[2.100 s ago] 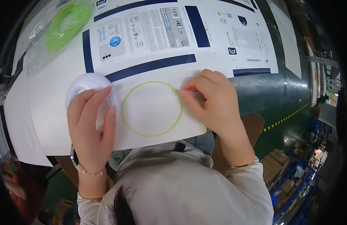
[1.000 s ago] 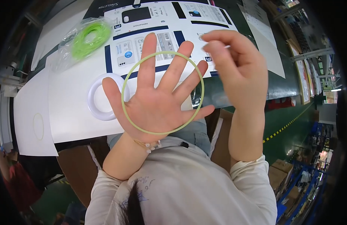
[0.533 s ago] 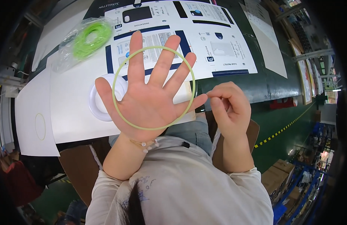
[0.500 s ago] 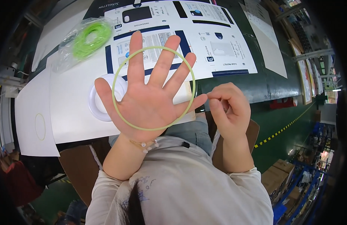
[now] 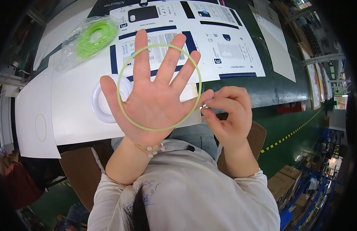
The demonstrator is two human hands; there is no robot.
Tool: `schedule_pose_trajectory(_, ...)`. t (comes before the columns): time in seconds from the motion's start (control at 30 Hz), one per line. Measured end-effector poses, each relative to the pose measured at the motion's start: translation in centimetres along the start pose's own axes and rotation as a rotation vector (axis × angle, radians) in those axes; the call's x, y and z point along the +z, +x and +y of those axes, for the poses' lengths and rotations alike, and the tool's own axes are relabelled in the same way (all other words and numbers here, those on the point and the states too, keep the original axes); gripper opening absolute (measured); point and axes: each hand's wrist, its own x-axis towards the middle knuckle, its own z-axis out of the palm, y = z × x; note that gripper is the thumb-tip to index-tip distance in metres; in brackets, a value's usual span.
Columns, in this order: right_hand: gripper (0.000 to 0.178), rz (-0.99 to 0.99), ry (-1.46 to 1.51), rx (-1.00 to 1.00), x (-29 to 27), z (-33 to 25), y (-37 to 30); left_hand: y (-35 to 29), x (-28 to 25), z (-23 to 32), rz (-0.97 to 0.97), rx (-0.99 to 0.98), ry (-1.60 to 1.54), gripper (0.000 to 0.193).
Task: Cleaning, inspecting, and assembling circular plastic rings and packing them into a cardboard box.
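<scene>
Green ring [image 5: 201, 81] across wide-splayed left fingers [image 5: 168, 65]

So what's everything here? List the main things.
Large hoop: one, yellow-green, across left hand.
Small piece: one, silvery, pinched in right hand.
Ring: one, white, partly behind left hand.
Coil: one, green, in clear bag, upper left.
Printed sheet: one, white and navy, upper middle.
Table: one, dark green, beneath printed sheet.
Floor stripe: one, yellow-black, right.
Shelving: count unclear, blue, lower right.
Shirt: one, beige, bottom.
Hands: two, bare, centre.
</scene>
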Motion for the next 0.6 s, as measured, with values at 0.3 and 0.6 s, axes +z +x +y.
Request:
schedule_pose_trajectory(0.3, 0.040, 0.078, -0.073, -0.069, -0.5, -1.1, 1.5, 2.4, 1.4, -0.4, -0.070, 0.028, -0.051, 0.072)
schedule_pose_trajectory(0.6, 0.038, 0.092, -0.077, -0.035, -0.3, -1.7, 1.6, 2.5, 1.9, -0.4, -0.124, 0.044, -0.047, 0.072)
